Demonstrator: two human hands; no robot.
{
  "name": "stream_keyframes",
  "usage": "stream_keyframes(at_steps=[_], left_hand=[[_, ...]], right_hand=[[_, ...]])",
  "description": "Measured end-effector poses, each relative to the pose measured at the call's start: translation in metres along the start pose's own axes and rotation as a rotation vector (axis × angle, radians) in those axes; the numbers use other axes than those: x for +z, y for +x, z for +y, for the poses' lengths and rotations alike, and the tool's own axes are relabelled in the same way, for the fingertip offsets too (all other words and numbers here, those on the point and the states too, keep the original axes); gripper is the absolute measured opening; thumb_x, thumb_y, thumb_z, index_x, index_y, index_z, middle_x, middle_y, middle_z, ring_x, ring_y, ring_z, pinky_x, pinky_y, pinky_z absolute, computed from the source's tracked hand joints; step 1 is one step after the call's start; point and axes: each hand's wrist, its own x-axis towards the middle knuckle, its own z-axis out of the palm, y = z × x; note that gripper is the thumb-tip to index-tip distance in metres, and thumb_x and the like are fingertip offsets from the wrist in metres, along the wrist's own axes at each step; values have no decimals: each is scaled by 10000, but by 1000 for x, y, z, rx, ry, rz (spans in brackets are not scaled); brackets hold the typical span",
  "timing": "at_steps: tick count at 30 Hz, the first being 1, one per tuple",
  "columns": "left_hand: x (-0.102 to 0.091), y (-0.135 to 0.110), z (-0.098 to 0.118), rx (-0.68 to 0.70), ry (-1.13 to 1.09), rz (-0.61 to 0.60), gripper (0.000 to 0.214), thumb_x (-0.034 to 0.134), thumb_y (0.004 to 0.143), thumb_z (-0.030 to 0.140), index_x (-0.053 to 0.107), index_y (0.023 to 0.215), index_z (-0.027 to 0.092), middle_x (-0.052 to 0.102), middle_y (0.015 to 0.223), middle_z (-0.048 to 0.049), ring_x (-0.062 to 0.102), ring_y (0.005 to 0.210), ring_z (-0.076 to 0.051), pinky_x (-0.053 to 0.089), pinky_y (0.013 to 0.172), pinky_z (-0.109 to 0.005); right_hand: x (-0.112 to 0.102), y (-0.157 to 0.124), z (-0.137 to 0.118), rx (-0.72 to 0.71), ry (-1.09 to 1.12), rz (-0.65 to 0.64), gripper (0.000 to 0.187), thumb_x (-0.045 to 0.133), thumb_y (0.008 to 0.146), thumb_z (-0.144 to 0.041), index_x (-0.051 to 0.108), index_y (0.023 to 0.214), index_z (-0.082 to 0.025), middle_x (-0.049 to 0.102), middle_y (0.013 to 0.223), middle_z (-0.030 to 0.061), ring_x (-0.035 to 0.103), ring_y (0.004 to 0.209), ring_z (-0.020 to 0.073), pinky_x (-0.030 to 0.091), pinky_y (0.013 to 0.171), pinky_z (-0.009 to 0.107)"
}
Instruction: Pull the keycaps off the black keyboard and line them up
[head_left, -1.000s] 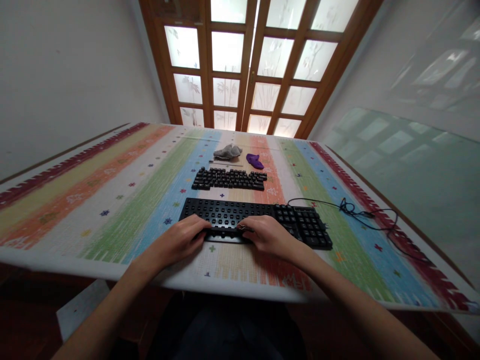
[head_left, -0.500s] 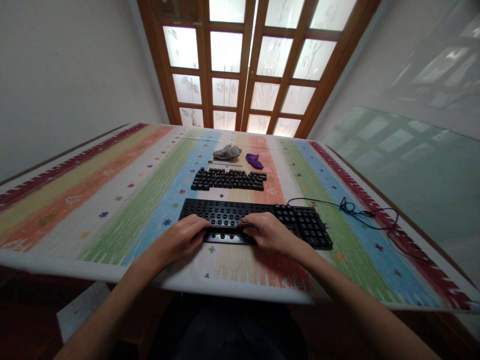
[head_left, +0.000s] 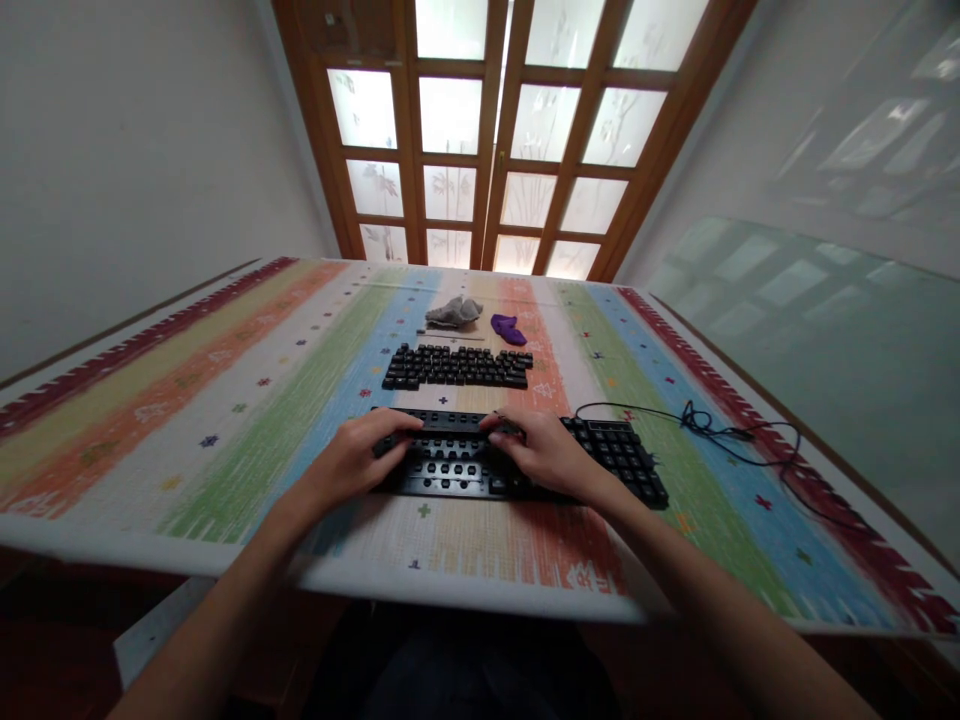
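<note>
Open surface (head_left: 255,425) spreads left of the keyboard (head_left: 457,482) and along its near edge; beyond it, the keycap rows (head_left: 457,368) leave only a narrow strip, and rightward the looped cable (head_left: 739,434) crosses the way.

1. Keyboard (head_left: 454,469): black, flat, its long side running crosswise; rows of mounts without keycaps exposed across the left and central part.
2. Keypad block (head_left: 628,462): right end of the keyboard, black keycaps in place.
3. Cable (head_left: 721,432): thin, black, loosely looped to the keyboard's right.
4. Bar (head_left: 452,427): narrow, black, roughly parallel to the keyboard, over its rear rows; contact cannot be told.
</note>
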Motion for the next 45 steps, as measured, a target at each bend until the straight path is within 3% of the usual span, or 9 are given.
stream_keyframes(at_steps=[11, 20, 28, 37, 45], left_hand=[[-2, 44, -27, 108, 49, 71, 166, 535, 900, 130, 658, 1004, 172, 717, 989, -55, 676, 939, -172, 541, 873, -317], [5, 78, -62, 107, 98, -6, 233, 564, 820, 74, 636, 1020, 168, 698, 1004, -55, 658, 941, -180, 543, 863, -332], [13, 72, -72, 87, 131, -88, 315, 616, 801, 93, 636, 1101, 186, 680, 1031, -63, 627, 1005, -211, 532, 895, -373], [7, 55, -81, 4, 178, 24, 191, 603, 855, 149, 650, 1036, 185, 672, 974, -61, 618, 971, -219, 528, 874, -391], [8, 51, -89, -9, 238, 62, 126, 574, 874, 162, 682, 935, 189, 664, 927, -56, 627, 892, -193, 536, 828, -354]], right_hand=[[-5, 28, 14, 87, 137, 59, 174, 611, 893, -275, 693, 969, -142, 741, 903, 60, 657, 782, 168, 475, 677, 267], [-6, 58, 25, 70, 47, 193, 85, 689, 817, -212, 700, 867, -144, 744, 870, 63, 659, 764, 176, 472, 665, 270], [3, 64, 42, 28, -191, 131, 72, 700, 792, -134, 706, 861, -153, 734, 827, 43, 655, 757, 177, 454, 684, 271], [10, 68, 46, 8, -355, 22, 126, 664, 846, -170, 705, 963, -149, 738, 962, 79, 668, 884, 210, 459, 778, 298], [11, 69, 40, 68, -500, -62, 110, 636, 862, -198, 707, 930, -150, 724, 938, 106, 673, 852, 234, 447, 711, 293]])
